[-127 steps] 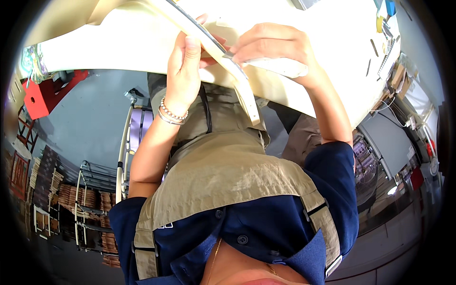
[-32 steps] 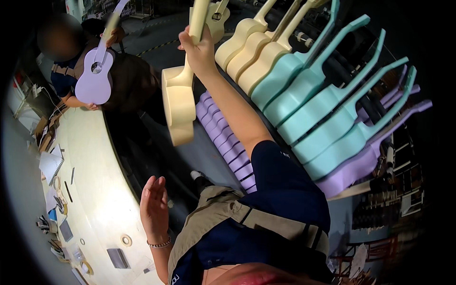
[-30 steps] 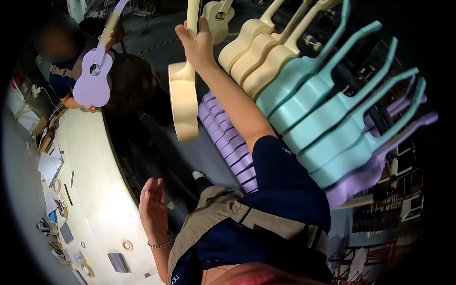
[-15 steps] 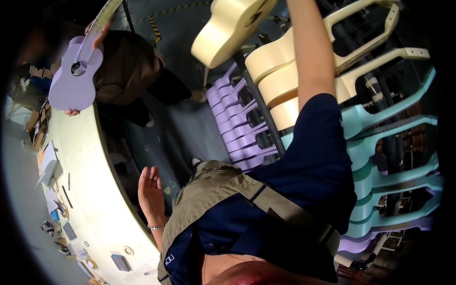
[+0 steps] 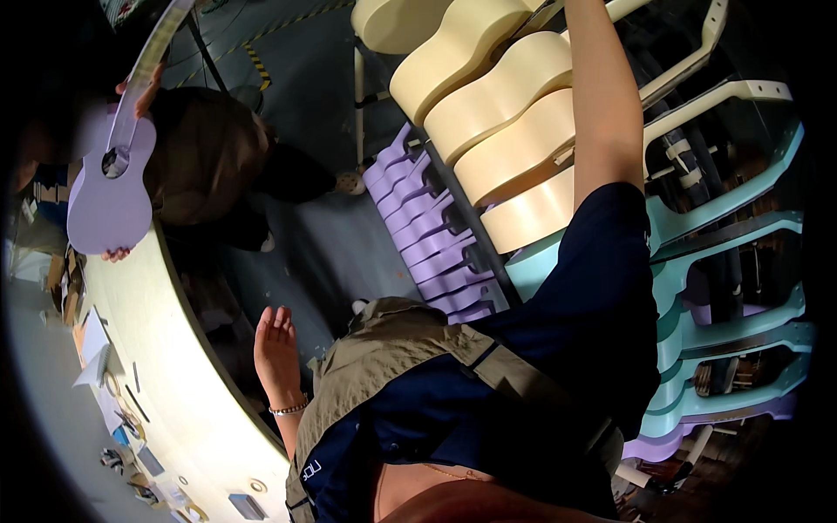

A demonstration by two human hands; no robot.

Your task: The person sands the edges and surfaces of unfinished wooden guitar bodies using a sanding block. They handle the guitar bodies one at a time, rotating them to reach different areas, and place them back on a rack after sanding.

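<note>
My left hand [image 5: 277, 353] hangs beside the workbench edge, palm bare, fingers stretched out and holding nothing; a beaded bracelet is on its wrist. My right forearm [image 5: 606, 96] reaches up across a rack of cream ukulele bodies, and the right hand is cut off by the upper edge of the picture. Nearest to that arm is a cream ukulele [image 5: 458, 57], with more cream bodies [image 5: 514, 161] stacked edge-on below it. Teal ukuleles [image 5: 671, 327] with necks stand lower in the same rack. Whether my right hand holds anything is hidden.
At the upper left a co-worker holds a lilac ukulele [image 5: 109, 200] in both hands. The long pale workbench [image 5: 166, 349] curves along the left, with tape rolls, papers and small blocks on it. Several lilac ukuleles [image 5: 432, 231] hang on a lower rack beyond the cream ones.
The cream ukulele that was tilted up, sound hole showing, now appears lined up with the other cream bodies. My view has shifted slightly; my left hand stays put.
</note>
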